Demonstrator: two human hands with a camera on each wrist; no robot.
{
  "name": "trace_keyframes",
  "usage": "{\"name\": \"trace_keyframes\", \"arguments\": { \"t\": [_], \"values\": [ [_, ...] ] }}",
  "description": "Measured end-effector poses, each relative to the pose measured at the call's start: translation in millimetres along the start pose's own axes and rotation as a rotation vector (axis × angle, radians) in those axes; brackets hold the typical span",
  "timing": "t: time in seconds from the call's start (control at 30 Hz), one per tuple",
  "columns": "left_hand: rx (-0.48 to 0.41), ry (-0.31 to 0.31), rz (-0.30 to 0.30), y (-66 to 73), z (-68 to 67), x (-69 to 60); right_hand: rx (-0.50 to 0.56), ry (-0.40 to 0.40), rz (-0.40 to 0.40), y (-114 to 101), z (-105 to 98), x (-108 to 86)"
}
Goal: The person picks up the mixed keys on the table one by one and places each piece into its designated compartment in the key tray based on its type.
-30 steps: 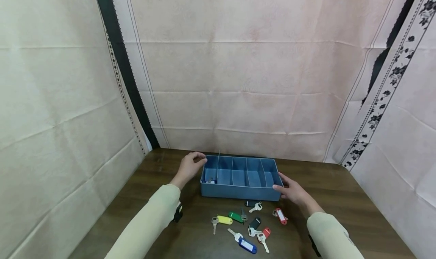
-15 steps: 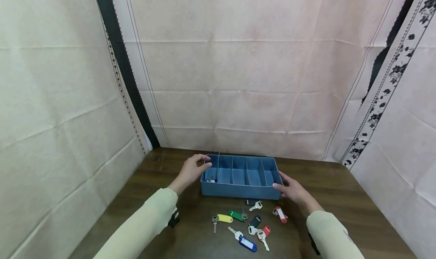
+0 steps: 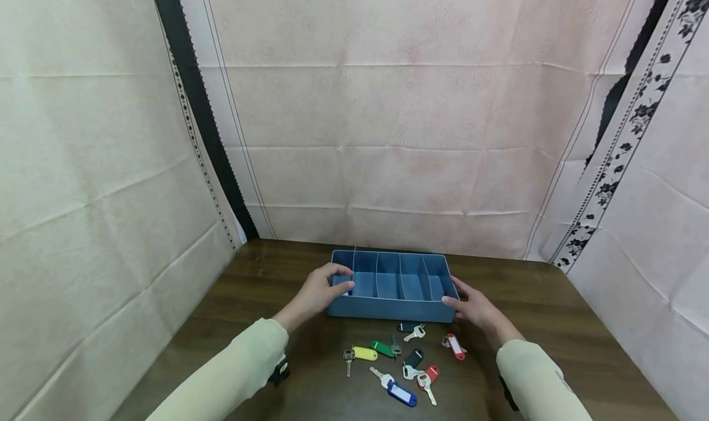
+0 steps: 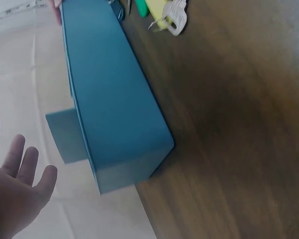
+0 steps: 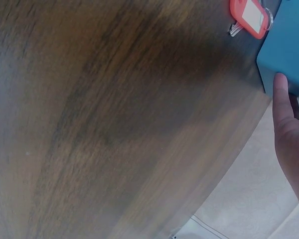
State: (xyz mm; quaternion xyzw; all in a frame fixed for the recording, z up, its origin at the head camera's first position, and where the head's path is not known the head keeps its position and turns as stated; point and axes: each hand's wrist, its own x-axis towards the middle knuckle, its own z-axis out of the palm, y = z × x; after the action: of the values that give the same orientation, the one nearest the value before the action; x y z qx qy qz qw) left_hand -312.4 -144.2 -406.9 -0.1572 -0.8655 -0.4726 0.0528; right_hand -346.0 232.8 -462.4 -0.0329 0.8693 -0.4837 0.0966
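A blue compartment box [image 3: 388,310] sits on the table, split by upright dividers. One divider [image 4: 70,134] stands higher than the rim at the left end. My left hand [image 3: 318,292] hovers over the leftmost compartment, thumb and fingers spread apart with nothing visible between them. Something small and whitish shows in that compartment, partly covered by the hand. At the right end, my right hand [image 3: 477,307] holds the box's corner, thumb at the front and fingers along the end wall. The thumb [image 5: 281,92] touches the blue wall in the right wrist view.
Several tagged keys lie before the box: yellow [image 3: 365,353], green [image 3: 382,348], blue [image 3: 401,393], black [image 3: 413,358], dark [image 3: 408,327] and two red tags [image 3: 456,347] [image 3: 433,372]. Pale cloth [image 3: 410,132] hangs behind the wooden table [image 3: 310,372] and at both sides.
My left hand has moved from the box's back left corner rightward and toward me, over the leftmost compartment. The right hand stays at the box's right end.
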Motion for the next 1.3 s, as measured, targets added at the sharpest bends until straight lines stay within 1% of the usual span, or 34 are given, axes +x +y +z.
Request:
{"name": "trace_keyframes", "arguments": {
  "t": [0.13,0.23,0.4,0.6,0.73,0.83,0.93,1.07,1.17,1.3],
  "values": [
    [-0.029,-0.049,0.040,1.9,6.3,-10.1,-0.003,-0.006,-0.008,-1.7,-1.3,-0.9],
    [-0.021,-0.099,0.065,3.2,13.3,-17.3,-0.005,-0.012,-0.011,-2.6,-2.2,-0.5],
    [0.021,-0.194,0.102,0.7,31.8,-27.9,0.003,-0.009,-0.012,-0.8,-3.8,1.1],
    [0.012,-0.308,0.142,-3.8,55.2,-42.8,0.027,-0.007,-0.019,0.2,-2.3,1.3],
    [-0.009,-0.374,0.168,-5.7,67.2,-51.7,0.029,-0.004,-0.012,0.5,-0.7,0.2],
    [-0.024,-0.403,0.196,-7.4,73.7,-55.7,0.018,0.005,-0.015,0.4,-0.9,-0.4],
    [-0.017,-0.416,0.209,-9.0,77.6,-59.7,0.011,0.006,-0.011,0.2,-0.6,-0.9],
    [-0.018,-0.443,0.196,-9.4,81.9,-64.4,0.023,0.000,-0.007,1.3,-1.4,0.9],
    [-0.018,-0.458,0.205,-9.6,85.6,-68.0,0.032,-0.001,-0.009,2.6,-2.1,2.7],
    [-0.011,-0.465,0.236,-11.7,90.8,-71.3,0.026,-0.003,-0.013,3.3,-2.1,3.4]
  ]
}}
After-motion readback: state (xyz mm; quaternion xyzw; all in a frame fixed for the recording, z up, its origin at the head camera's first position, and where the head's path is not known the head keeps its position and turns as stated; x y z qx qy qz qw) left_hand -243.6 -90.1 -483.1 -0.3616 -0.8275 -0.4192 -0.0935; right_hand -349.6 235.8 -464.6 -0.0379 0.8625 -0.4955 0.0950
